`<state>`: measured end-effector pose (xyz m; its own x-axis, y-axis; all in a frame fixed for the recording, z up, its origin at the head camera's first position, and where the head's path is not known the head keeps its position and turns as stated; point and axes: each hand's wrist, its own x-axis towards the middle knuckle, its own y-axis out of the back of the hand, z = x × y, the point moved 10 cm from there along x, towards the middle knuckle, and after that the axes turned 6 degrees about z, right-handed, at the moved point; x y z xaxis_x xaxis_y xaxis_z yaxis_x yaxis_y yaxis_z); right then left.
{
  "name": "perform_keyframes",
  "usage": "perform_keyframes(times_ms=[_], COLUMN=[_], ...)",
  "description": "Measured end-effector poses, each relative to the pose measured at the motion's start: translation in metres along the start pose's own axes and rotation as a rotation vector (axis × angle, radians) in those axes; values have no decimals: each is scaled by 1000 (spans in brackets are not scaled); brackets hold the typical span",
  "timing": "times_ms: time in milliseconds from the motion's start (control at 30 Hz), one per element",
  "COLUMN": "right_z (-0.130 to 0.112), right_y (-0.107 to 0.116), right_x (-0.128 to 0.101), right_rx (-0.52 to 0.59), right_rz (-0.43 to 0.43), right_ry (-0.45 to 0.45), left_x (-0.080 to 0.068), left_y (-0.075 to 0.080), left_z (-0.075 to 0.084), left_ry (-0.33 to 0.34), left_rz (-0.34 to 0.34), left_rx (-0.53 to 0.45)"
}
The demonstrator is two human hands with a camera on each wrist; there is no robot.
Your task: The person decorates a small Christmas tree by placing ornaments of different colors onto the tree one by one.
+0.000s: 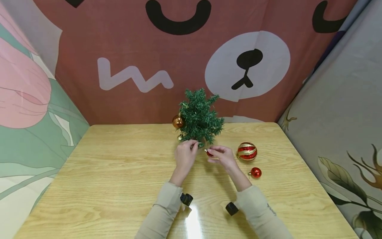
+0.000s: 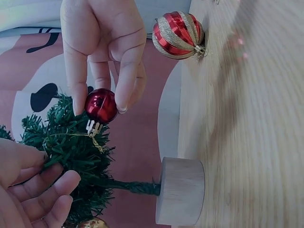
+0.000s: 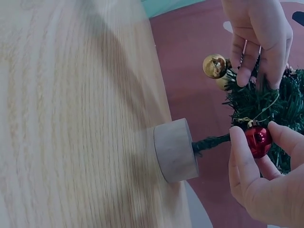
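A small green artificial Christmas tree (image 1: pixel 200 116) stands upright on a round wooden base (image 2: pixel 183 191). Between the thumb and fingertips of my right hand (image 1: pixel 222 156) is a small shiny red bauble (image 3: pixel 259 141), held close to the lower branches. From its silver cap a thin gold string (image 2: pixel 71 134) runs to my left hand (image 1: pixel 185 154). The left thumb and index finger pinch at the string's far end, right among the branch tips, which partly hide the grip. An amber bauble (image 1: pixel 178 121) and a smaller gold bauble (image 1: pixel 180 137) hang on the tree's left side.
Right of the right hand, a large red bauble with gold glitter stripes (image 1: pixel 247 151) lies on the wooden table (image 1: pixel 119 172). Nearer the front is another small red bauble (image 1: pixel 255 172). A printed cloth backdrop (image 1: pixel 134 106) rises behind the table's far edge.
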<state>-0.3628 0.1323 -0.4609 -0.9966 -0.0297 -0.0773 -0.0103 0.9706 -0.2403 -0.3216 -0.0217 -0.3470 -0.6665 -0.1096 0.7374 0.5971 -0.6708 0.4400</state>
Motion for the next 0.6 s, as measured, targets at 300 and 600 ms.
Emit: perform_keyframes(times_ms=[300,600], right_z=[-7,-15], right_y=[-11,-18], right_x=[-14,-25], right_rx=[-73,-102], right_rz=[1,30], right_ry=[-23,-93], left_x=[0,0], left_y=[2,-2], left_z=[2,3], left_ry=[-4,26], left_rz=[-9,-70], left_rx=[-46,-49])
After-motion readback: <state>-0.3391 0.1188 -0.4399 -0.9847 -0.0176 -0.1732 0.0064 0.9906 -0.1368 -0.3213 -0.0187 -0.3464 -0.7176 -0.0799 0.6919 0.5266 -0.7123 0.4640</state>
